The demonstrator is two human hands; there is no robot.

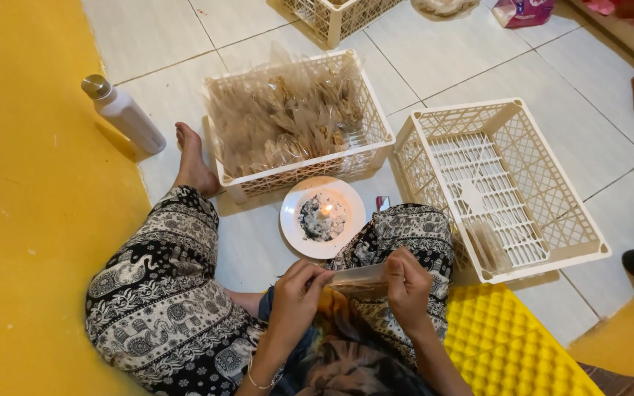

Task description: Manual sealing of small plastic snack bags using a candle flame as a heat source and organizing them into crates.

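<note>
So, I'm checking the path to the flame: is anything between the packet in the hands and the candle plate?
Nothing visible: the packet, held by left hand and right hand, sits just behind the plate, with only bare floor between.

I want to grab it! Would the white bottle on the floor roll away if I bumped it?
Probably. The white bottle looks round and smooth, so it may tip and roll. The tiled floor is hard and flat, so little would stop it. It seems rigid, not squashy.
</note>
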